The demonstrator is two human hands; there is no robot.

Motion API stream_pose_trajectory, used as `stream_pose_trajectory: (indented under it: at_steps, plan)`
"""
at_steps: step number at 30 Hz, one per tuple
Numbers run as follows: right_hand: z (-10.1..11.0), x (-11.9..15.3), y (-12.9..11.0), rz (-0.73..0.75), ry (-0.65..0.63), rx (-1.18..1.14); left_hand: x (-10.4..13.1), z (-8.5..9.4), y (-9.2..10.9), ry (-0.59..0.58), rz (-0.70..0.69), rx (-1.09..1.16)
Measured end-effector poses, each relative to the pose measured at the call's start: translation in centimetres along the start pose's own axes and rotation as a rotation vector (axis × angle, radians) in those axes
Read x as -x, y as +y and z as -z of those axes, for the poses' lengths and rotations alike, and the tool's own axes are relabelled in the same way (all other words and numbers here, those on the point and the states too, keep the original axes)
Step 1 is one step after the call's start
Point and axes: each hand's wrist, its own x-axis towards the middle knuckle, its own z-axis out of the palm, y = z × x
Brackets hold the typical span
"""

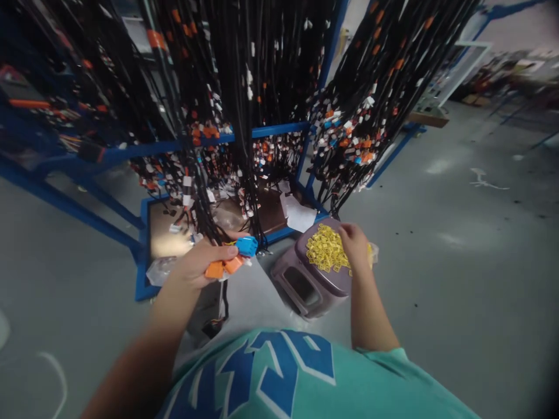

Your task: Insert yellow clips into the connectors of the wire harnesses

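My left hand (205, 262) is closed around wire connectors: a blue connector (247, 246) pokes out past the thumb, with orange connectors (223, 267) below it. Black cables run up from this hand toward the hanging harnesses. Over the right part of a pile of small yellow plastic clips (326, 249) is my right hand (356, 244), thumb and fingers drawn together. Whether a clip sits between those fingertips is too small to make out. The clips lie on top of a grey-purple box-like stool (301, 285).
Thick bundles of black wire harnesses (279, 64) with white, orange and blue connectors hang from a blue metal rack (279, 129). White paper (299, 214) and plastic bags (161, 269) lie at the rack's base. A dark connector (212, 329) hangs near my shirt.
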Motion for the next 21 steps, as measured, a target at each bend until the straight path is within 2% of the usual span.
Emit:
stream_pose_trajectory:
  at_steps: [2, 5, 9, 12, 16, 21]
  plan:
    - [0.9, -1.8, 4.2, -0.118, -0.007, 0.126, -0.4, 0.1, -0.1, 0.006, -0.004, -0.016]
    - [0.7, -2.6, 7.5, -0.165, -0.081, 0.197, -0.8, 0.4, -0.3, 0.022, 0.008, -0.015]
    - [-1.4, -1.7, 9.2, -0.224, -0.243, 0.275, -1.1, 1.1, -0.6, 0.006, 0.003, -0.028]
    - [-2.5, -0.1, 11.0, -0.345, -0.295, 0.336, -1.2, 1.7, -0.7, -0.030, 0.009, -0.044]
    - [-3.1, 2.5, 13.3, -0.462, -0.284, 0.356, -1.2, 1.8, -0.5, -0.042, 0.001, -0.077]
    - [-4.5, 4.0, 14.1, -0.506, -0.208, 0.298, -0.8, 1.0, -0.6, -0.017, -0.003, -0.054]
